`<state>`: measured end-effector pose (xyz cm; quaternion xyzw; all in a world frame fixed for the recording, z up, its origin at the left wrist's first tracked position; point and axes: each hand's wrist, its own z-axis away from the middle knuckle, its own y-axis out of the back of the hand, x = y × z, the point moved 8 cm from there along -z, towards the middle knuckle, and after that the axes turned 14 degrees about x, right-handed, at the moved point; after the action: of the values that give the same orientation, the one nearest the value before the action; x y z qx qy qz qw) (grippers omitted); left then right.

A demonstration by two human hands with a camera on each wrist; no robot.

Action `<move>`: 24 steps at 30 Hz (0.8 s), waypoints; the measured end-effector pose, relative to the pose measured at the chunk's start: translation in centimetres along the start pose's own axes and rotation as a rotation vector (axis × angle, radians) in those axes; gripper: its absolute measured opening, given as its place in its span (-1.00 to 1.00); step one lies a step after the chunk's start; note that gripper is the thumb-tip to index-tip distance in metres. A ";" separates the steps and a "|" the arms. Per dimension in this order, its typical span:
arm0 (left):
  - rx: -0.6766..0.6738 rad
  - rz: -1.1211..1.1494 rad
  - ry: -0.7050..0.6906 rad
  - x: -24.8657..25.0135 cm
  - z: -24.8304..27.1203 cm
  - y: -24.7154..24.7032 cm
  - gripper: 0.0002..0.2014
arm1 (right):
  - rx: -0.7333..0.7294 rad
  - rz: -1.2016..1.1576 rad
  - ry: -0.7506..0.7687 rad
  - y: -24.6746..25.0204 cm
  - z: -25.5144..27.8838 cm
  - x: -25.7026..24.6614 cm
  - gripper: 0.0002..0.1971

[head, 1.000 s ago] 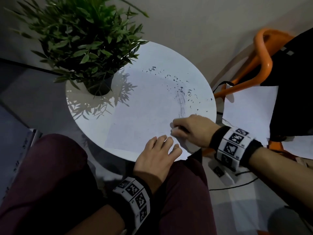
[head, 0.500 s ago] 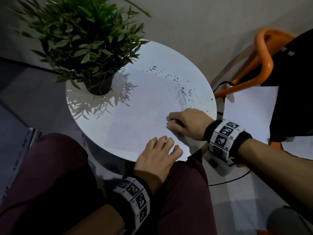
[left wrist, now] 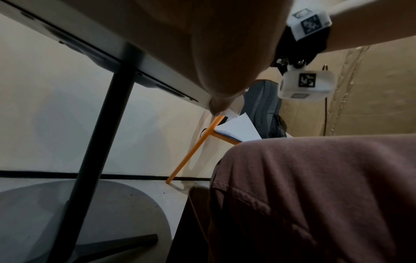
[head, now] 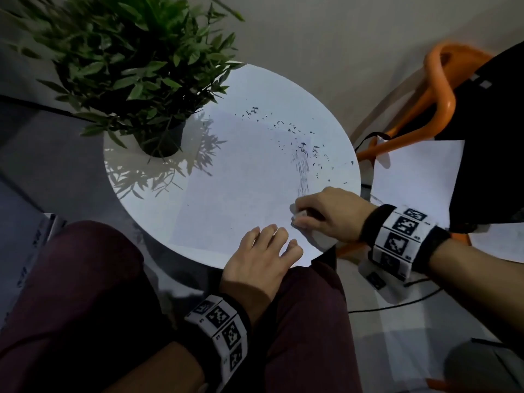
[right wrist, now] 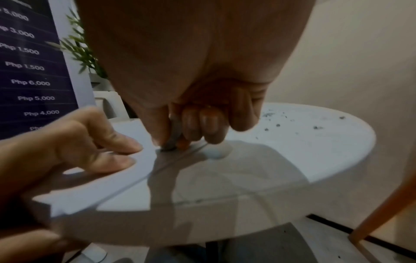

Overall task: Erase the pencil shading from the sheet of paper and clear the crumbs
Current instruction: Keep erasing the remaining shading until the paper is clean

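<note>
A white sheet of paper (head: pixel 232 194) lies on the round white table (head: pixel 283 89). A faint strip of pencil shading (head: pixel 302 171) remains near its right side, with dark eraser crumbs (head: pixel 295 137) scattered above and around it. My right hand (head: pixel 323 214) pinches a small grey eraser (right wrist: pixel 173 140) and presses it onto the paper just below the shading. My left hand (head: pixel 266 251) rests flat on the paper's near edge, its fingers (right wrist: pixel 117 142) straight and pressing down beside the eraser.
A potted green plant (head: pixel 141 66) stands on the table's far left. An orange chair (head: pixel 442 89) with a dark bag and loose white sheets (head: pixel 416 177) is close on the right. My knees sit under the table's near edge.
My right hand slid up the shading and has come back down toward me with the eraser. The left hand has stayed in place.
</note>
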<state>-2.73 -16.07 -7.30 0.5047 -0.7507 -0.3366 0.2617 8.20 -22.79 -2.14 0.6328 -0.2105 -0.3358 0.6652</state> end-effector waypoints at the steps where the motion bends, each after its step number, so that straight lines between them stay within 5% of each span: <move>1: 0.013 -0.002 -0.006 0.0 0.0 0.0 -0.37 | -0.010 0.024 0.009 -0.3 0.5 0.0 -0.80; 6: 0.084 -0.018 -0.025 0.1 -0.2 0.5 -0.53 | 0.120 0.116 -0.006 0.8 -1.5 2.1 -0.74; 10: 0.057 -0.001 -0.021 0.1 -0.1 0.4 -0.44 | 0.146 0.133 -0.140 1.8 -3.7 4.4 -0.75; 14: 0.034 0.001 -0.020 0.1 -0.1 0.2 -0.36 | 0.087 -0.034 0.005 0.6 -1.0 0.3 -0.79; 18: 0.076 -0.013 -0.035 0.2 -0.1 0.4 -0.49 | 0.042 0.141 0.056 -0.5 -0.1 -0.3 -0.71; 24: 0.048 0.004 -0.018 0.1 -0.2 0.8 -0.37 | 0.165 0.123 -0.136 1.2 -3.4 3.0 -0.78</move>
<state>-3.12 -16.02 -6.60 0.5063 -0.7619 -0.3225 0.2434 12.83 -22.59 -1.72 0.6469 -0.3208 -0.3180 0.6144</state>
